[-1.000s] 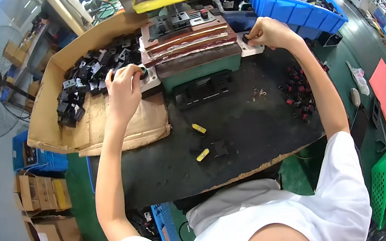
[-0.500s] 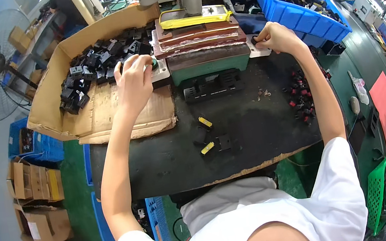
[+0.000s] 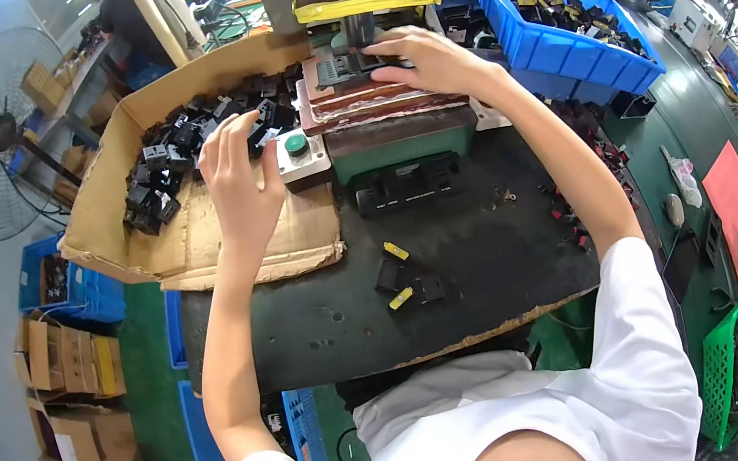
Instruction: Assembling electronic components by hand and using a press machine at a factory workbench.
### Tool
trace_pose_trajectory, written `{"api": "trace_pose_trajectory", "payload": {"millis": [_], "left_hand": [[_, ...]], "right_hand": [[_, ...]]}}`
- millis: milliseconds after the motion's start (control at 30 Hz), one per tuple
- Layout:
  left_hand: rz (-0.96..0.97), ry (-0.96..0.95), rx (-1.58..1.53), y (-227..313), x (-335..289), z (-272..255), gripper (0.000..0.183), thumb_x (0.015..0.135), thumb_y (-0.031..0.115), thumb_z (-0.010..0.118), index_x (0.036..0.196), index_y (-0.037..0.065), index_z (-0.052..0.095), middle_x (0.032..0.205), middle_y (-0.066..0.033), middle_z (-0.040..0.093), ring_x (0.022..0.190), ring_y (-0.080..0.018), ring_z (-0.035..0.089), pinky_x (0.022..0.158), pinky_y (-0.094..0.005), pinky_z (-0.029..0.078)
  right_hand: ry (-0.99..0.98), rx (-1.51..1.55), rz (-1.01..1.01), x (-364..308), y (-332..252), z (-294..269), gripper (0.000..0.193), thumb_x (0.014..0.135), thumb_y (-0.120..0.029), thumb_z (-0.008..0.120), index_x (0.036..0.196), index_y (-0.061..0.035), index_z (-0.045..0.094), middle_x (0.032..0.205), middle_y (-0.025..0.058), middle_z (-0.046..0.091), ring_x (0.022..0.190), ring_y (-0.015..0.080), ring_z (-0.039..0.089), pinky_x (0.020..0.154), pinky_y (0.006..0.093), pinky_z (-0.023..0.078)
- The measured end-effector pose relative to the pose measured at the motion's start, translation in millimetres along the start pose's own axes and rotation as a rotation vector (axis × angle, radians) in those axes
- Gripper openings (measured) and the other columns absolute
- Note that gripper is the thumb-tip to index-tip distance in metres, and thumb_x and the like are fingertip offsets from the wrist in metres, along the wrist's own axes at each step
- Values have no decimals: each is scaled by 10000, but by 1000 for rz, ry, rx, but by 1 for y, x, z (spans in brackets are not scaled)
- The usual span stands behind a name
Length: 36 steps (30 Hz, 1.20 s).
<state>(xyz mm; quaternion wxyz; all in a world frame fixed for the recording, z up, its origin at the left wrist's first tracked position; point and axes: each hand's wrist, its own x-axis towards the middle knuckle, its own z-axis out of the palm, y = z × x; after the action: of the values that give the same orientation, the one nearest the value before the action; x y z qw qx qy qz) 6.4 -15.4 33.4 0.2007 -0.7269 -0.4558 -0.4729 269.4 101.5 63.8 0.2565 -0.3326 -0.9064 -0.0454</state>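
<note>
My left hand (image 3: 237,179) hovers with fingers apart beside the round green button (image 3: 296,145) on its white box, holding nothing. Under the raised yellow-edged press plate (image 3: 367,5), my right hand (image 3: 428,57) reaches over the layered brown bed (image 3: 340,109). Its thumb and fingers close on the right end of a black plastic housing (image 3: 341,68) lying there; part of that housing is hidden by the fingers. A second, longer black housing (image 3: 410,183) lies on the dark table in front of the green press base (image 3: 403,143).
Left stands a cardboard box (image 3: 101,215) of small black parts. Small black and yellow pieces (image 3: 401,299) lie mid-table. Under my right forearm are red and black parts (image 3: 602,150). A blue crate (image 3: 570,35) of parts sits back right; a fan (image 3: 4,132) stands far left.
The press plate has risen off the bed. My left hand has come off the green button, and my right hand has left the right-side button and moved onto the housing on the bed.
</note>
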Motion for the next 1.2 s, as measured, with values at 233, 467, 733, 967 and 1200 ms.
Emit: {"api": "trace_pose_trajectory", "payload": {"millis": [233,467,733,967,1200], "left_hand": [[-75,-27,-148,5,-1,-8,281,782,76,597,1055,48,536,1015,-95,579,1006,-271,511,882,-361,364],[-500,-223,-753,19,-4,5,378,878,193,553,1165,-21,429,1076,-124,557,1002,-193,538,849,-311,447],[-755,-463,-1134,47,-14,6,202,814,124,649,923,-28,572,823,-36,632,700,-76,580,618,-207,473],[-90,-241,-515,67,-36,2,196,731,48,692,794,-4,513,680,-128,527,517,-210,504,461,-272,393],[5,-313,-578,76,-41,2,173,747,13,648,762,5,475,668,-114,445,538,-289,471,492,-344,398]], "right_hand": [[-122,75,-73,12,3,8,455,879,-407,492,1219,-106,514,1029,173,520,977,320,509,864,387,410],[206,-251,-174,-2,-16,5,421,855,-345,535,1237,-175,489,1130,108,482,1003,298,502,877,395,398],[321,-299,-303,-71,-105,-5,550,653,-313,679,1167,-159,556,1106,35,533,973,209,521,874,350,397],[374,232,-72,-98,-120,5,413,606,-144,772,983,-58,626,986,74,558,876,243,534,743,326,445],[402,286,-78,-105,-129,-5,256,620,-97,751,834,-51,618,912,56,582,836,230,545,717,312,441]]}}
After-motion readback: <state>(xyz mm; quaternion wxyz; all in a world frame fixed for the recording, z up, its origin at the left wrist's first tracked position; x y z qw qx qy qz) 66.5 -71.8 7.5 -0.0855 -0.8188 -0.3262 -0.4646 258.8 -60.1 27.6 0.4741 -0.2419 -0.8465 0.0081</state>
